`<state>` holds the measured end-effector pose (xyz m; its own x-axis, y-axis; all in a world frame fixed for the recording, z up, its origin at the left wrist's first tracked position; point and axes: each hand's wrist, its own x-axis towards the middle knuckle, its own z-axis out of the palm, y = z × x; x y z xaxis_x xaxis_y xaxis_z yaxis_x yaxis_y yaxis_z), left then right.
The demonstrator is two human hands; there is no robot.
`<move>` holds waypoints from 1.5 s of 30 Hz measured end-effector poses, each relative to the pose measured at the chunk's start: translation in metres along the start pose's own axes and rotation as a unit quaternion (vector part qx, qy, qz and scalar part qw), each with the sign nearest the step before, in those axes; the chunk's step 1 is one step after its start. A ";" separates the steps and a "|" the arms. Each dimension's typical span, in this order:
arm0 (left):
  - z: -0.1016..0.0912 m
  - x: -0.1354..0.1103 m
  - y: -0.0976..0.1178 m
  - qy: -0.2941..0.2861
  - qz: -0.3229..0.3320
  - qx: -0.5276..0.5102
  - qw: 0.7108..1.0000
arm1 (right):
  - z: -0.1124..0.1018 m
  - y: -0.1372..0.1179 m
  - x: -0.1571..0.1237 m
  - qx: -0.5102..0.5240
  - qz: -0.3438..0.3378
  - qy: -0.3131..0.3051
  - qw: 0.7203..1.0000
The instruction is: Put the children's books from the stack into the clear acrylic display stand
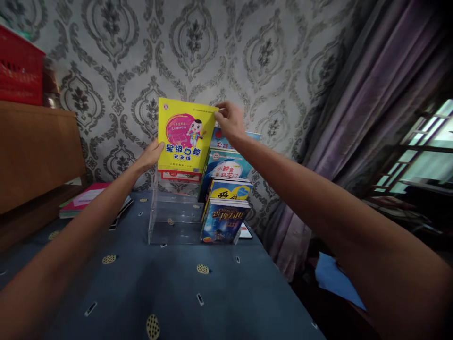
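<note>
A yellow workbook (208, 137) with a pink circle and a cartoon child on its cover stands upright at the back left of a clear tiered book rack (173, 231). My left hand (153, 153) grips the workbook's left edge. At its upper right corner, my right hand (230, 118) pinches it between thumb and fingers. A red-edged book (180, 175) shows just below it. On the rack's right side several books stand in steps: a blue-covered book (224, 222) in front, a yellow-and-blue one (230, 190) behind, then a teal one (230, 165) farther back.
A pile of books (83, 200) lies at the left of the blue patterned tablecloth (170, 283). A wooden cabinet (38, 151) carries a red basket (21, 66). Patterned wallpaper stands close behind the rack, and a purple curtain (354, 104) hangs at the right.
</note>
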<state>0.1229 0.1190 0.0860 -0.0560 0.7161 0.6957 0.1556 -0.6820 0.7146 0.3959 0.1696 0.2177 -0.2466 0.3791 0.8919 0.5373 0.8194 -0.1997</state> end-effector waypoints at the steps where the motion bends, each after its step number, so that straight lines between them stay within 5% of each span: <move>1: 0.000 -0.002 0.001 -0.001 -0.021 -0.005 1.000 | 0.000 -0.002 0.003 0.005 0.014 -0.001 1.000; 6: 0.001 -0.007 0.000 0.014 -0.105 -0.004 0.994 | -0.003 -0.014 -0.005 -0.035 0.040 -0.060 0.997; 18: 0.005 -0.011 0.001 0.028 -0.097 -0.032 0.994 | -0.024 -0.031 -0.013 -0.097 0.027 -0.165 0.981; 30: 0.008 -0.011 0.005 0.029 -0.113 -0.104 0.988 | -0.024 -0.026 -0.011 -0.001 0.061 -0.148 0.987; 45: 0.005 -0.011 0.011 0.017 -0.144 -0.156 0.977 | -0.022 -0.033 -0.004 -0.063 0.088 -0.190 0.976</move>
<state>0.1302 0.1041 0.0863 -0.0860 0.8830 0.4614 -0.1798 -0.4693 0.8645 0.3971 0.1313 0.2299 -0.4097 0.6614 0.6282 0.6878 0.6764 -0.2636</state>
